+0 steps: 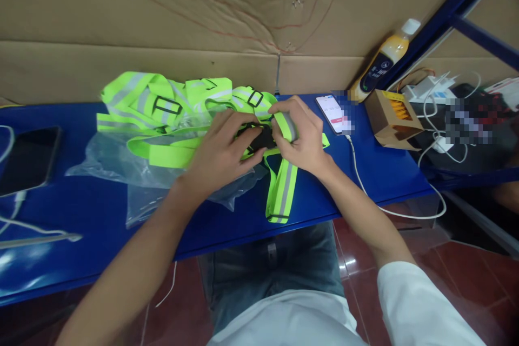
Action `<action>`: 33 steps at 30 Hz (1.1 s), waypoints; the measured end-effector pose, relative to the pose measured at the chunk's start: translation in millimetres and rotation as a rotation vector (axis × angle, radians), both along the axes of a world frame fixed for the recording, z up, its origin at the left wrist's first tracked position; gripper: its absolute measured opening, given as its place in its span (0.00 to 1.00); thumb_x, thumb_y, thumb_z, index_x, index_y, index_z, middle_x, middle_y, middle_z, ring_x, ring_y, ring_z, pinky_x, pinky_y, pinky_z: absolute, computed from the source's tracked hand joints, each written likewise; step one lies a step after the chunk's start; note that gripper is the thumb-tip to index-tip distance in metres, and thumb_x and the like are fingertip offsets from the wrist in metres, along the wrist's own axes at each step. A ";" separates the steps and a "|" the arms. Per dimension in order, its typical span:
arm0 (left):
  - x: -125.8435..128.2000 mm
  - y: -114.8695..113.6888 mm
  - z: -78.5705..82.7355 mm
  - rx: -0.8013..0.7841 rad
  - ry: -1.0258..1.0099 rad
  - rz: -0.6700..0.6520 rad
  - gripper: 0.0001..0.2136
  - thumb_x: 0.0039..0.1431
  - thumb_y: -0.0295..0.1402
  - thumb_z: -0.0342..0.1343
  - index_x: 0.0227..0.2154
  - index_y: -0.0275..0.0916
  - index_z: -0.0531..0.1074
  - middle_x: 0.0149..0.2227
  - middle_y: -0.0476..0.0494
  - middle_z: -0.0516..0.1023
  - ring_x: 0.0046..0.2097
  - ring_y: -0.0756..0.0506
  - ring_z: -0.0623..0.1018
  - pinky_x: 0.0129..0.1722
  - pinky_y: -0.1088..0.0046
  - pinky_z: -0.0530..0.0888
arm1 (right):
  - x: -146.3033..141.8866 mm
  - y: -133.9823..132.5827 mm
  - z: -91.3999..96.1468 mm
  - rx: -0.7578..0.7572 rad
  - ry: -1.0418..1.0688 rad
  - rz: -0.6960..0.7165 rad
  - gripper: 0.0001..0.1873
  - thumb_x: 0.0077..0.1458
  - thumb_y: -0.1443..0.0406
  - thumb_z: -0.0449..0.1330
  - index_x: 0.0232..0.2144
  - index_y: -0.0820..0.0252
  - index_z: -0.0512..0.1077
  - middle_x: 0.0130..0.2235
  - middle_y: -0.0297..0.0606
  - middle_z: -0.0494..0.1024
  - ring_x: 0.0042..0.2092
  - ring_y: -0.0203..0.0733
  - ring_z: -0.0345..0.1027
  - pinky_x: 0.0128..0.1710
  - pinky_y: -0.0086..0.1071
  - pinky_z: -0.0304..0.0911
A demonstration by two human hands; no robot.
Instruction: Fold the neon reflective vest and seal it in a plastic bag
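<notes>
Handling: left hand (pixel 221 146) clamped on a black buckle (pixel 263 139) over the bench (pixel 316 194); right hand (pixel 305 135) pinching the neon strap (pixel 287 125).
Strap: best kept flat and untwisted at the buckle.
Clear bag (pixel 107 159): partly under the strap pile (pixel 138 92); contents unclear.
Carton (pixel 385 128): open, yellow items (pixel 399 109) inside.
Bottle (pixel 378 71): capped, yellow liquid (pixel 396 48), behind the carton.

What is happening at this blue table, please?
A person is handling a bright yellow-green strap with a grey stripe. The left hand grips a black piece, perhaps a buckle, while the right hand holds the strap next to it. More such straps lie heaped behind the hands, near a clear plastic bag. A lit phone lies to the right.
</notes>
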State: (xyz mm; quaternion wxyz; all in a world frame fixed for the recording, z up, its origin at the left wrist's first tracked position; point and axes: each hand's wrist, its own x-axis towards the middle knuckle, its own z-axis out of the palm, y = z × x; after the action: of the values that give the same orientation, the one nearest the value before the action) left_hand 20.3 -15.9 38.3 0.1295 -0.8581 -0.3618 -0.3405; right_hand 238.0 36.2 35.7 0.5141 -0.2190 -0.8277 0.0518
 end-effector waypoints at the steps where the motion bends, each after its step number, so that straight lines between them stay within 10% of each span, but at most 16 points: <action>1: 1.8 -0.9 0.0 -0.001 0.001 -0.002 0.11 0.70 0.34 0.60 0.51 0.37 0.76 0.54 0.31 0.79 0.54 0.31 0.80 0.56 0.47 0.77 | -0.9 -0.6 -1.5 -0.002 -0.004 -0.005 0.12 0.70 0.67 0.52 0.52 0.56 0.70 0.47 0.43 0.77 0.51 0.49 0.75 0.54 0.47 0.74; 11: 6.6 -4.5 -2.5 -0.024 0.075 0.074 0.13 0.73 0.38 0.58 0.52 0.35 0.75 0.53 0.26 0.77 0.55 0.27 0.78 0.54 0.45 0.76 | -8.5 -10.2 2.8 -0.157 0.091 0.085 0.16 0.75 0.54 0.56 0.57 0.56 0.68 0.51 0.43 0.80 0.53 0.46 0.77 0.55 0.43 0.74; 17: 1.0 -1.0 -3.4 -0.012 0.090 0.144 0.16 0.74 0.43 0.59 0.54 0.37 0.74 0.55 0.30 0.77 0.56 0.28 0.78 0.56 0.46 0.75 | 3.2 -2.3 11.0 -0.410 0.122 0.070 0.21 0.75 0.48 0.54 0.48 0.58 0.76 0.31 0.31 0.74 0.31 0.36 0.67 0.36 0.33 0.65; 33: 4.9 -3.0 -7.6 -0.060 0.043 0.104 0.14 0.73 0.41 0.59 0.52 0.36 0.73 0.55 0.26 0.76 0.57 0.26 0.76 0.56 0.41 0.74 | -15.5 -15.2 -7.4 -0.288 0.168 -0.076 0.19 0.78 0.54 0.51 0.44 0.59 0.75 0.28 0.30 0.74 0.26 0.32 0.65 0.30 0.30 0.59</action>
State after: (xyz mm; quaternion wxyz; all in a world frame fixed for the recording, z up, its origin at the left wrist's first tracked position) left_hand 25.1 -18.8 30.7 0.1290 -0.8487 -0.4132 -0.3039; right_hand 222.5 21.1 28.2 0.5462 -0.3165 -0.7570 0.1686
